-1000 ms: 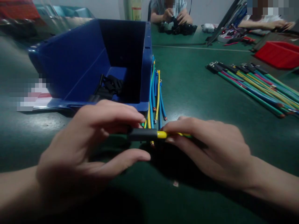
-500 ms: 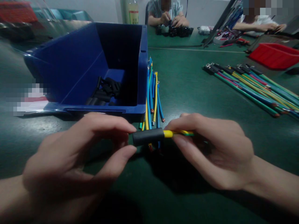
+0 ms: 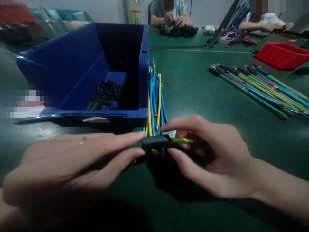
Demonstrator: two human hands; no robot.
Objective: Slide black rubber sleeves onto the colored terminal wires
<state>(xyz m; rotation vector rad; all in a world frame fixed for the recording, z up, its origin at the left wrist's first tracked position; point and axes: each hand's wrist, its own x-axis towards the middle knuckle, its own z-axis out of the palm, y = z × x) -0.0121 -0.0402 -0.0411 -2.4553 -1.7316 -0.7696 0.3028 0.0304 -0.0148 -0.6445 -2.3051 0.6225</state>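
In front of me, my left hand [image 3: 79, 170] has its thumb and forefinger at the left end of a black sleeve [image 3: 155, 141], pinching it. A yellow-green wire [image 3: 182, 140] comes out of the sleeve's right end and runs into my right hand [image 3: 210, 154]. The thumb and forefinger of that hand stand apart around the sleeve's right end, while its other fingers curl behind the wire, partly hidden. Under and behind the sleeve lie several blue and yellow wires [image 3: 154, 96] with metal ends.
A blue bin [image 3: 103, 113] at left holds black sleeves [image 3: 106, 95]. Several wires with black ends [image 3: 260, 87] lie at right, near a red tray [image 3: 282, 56]. Across the green table [image 3: 183, 71], two people work with their hands; a bottle [image 3: 135, 13] stands at the back.
My right thumb and forefinger have spread from the wire and moved left toward the sleeve. My left hand has straightened its fingers and closed on the sleeve's left end.
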